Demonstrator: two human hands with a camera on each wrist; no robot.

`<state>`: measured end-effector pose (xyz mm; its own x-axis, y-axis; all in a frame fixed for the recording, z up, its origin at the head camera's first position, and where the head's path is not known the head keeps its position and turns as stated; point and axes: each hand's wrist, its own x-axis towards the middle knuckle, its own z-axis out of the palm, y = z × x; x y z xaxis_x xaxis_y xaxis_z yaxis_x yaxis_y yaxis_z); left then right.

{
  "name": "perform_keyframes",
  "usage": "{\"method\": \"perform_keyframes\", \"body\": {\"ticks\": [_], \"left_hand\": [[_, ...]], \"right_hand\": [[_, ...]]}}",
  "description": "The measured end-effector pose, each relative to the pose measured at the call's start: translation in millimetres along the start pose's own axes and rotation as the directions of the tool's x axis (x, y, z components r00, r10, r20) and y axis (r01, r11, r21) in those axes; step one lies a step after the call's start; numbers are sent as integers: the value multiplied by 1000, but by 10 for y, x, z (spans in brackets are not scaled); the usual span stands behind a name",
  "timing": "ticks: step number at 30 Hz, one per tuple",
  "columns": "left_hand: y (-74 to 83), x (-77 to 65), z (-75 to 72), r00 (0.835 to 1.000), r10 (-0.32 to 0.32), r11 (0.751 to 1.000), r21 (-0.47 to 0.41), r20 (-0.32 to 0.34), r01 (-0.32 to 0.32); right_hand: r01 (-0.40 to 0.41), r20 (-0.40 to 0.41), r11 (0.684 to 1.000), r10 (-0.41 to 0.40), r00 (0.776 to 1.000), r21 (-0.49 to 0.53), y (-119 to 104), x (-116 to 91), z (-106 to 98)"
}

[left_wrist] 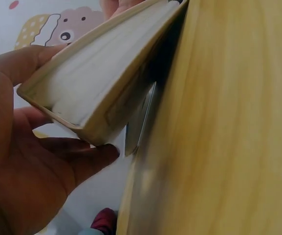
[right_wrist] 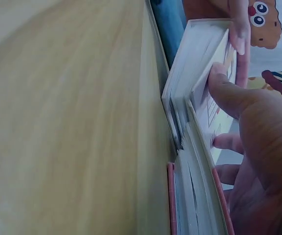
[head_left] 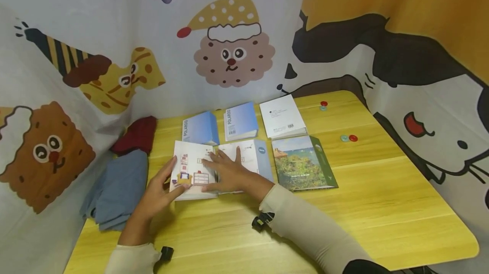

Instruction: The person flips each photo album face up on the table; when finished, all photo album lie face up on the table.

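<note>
A thick white album (head_left: 191,151) with cartoon furniture on its cover is at the front left of the group of books. My left hand (head_left: 154,193) grips its left side, and the left wrist view shows the album (left_wrist: 97,63) tilted with fingers beneath it. Spread across the album's right edge is my right hand (head_left: 237,174). In the right wrist view, the right thumb (right_wrist: 221,83) rests on the album's cover. Beside it lies a white and blue-grey book (head_left: 263,166), partly hidden under the right hand and forearm.
Behind stand two blue POLAROID books (head_left: 202,127), (head_left: 242,119) and a white book (head_left: 282,115). A green PHOTO ALBUM (head_left: 302,163) lies to the right. Folded blue cloth (head_left: 122,189) and dark red cloth (head_left: 137,134) are at left. Small red and teal discs (head_left: 353,138) lie on the right.
</note>
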<state>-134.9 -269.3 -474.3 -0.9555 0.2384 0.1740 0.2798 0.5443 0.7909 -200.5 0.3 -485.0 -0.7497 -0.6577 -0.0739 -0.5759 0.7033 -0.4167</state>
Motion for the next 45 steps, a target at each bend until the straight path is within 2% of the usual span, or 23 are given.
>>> {"method": "perform_keyframes", "body": {"ticks": [7, 10, 14, 17, 25, 28, 30, 33, 35, 41, 45], "left_hand": [[-61, 1, -29, 1000, -6, 995, 99, 30, 3], [-75, 13, -42, 997, -54, 985, 165, 60, 44], [-86, 39, -57, 985, -141, 953, 285, 99, 108], [-93, 52, -66, 977, -176, 938, 321, 120, 129], [-94, 30, -94, 973, -195, 919, 369, 126, 136], [-47, 25, -91, 979, -170, 907, 407, 113, 110], [5, 36, -77, 985, -141, 888, 452, 98, 82], [98, 87, -28, 990, -101, 861, 508, 97, 39], [151, 135, 28, 991, -83, 851, 525, 107, 15], [266, 273, 261, 991, -17, 836, 545, 133, -59], [377, 362, 445, 986, -17, 836, 543, 169, -79]], "right_hand": [[-12, -6, 997, 12, 1000, -75, -36, 39, 45], [-18, -14, 993, 17, 1000, -113, -46, 53, 76], [-35, -19, 987, 32, 999, -156, -47, 62, 93], [-37, -19, 986, 35, 999, -159, -48, 64, 89], [-32, -2, 987, 32, 999, -157, -77, 56, 75], [-39, -3, 986, 39, 999, -159, -57, 38, 36], [-47, -11, 986, 46, 999, -159, -21, 15, -2], [-67, -34, 986, 63, 997, -154, 74, -36, -82], [-85, -47, 986, 79, 996, -144, 152, -77, -137], [-136, -82, 984, 127, 988, -111, 395, -211, -287], [-169, -107, 983, 161, 981, -76, 537, -335, -393]]}}
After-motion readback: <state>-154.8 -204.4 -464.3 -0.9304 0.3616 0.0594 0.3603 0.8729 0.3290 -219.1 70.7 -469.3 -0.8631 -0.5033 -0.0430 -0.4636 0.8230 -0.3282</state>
